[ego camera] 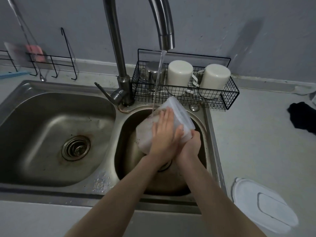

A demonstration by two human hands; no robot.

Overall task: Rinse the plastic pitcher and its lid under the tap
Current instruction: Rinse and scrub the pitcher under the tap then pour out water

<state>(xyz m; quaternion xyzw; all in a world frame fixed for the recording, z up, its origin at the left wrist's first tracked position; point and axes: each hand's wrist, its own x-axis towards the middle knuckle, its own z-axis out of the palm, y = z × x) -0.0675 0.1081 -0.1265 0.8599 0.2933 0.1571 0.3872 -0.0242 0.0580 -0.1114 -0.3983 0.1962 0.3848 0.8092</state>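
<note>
A translucent plastic pitcher (177, 110) lies tilted on its side over the small right sink basin (130, 151), its open rim toward the back right. Water runs from the steel tap (166, 36) in a thin stream onto the pitcher's upper left side. My left hand (162, 134) lies flat across the pitcher's wall, fingers spread toward the stream. My right hand (190, 144) grips the pitcher near its rim on the right. The pitcher's white lid (263, 204) rests flat on the counter at the lower right, apart from both hands.
A large left sink basin (42, 134) has a drain strainer (76, 147). Behind the small basin a black wire basket (227, 98) holds a steel cup and two upturned white cups. A dark cloth (302, 117) lies on the right counter. A wire rack (51, 65) hangs at left.
</note>
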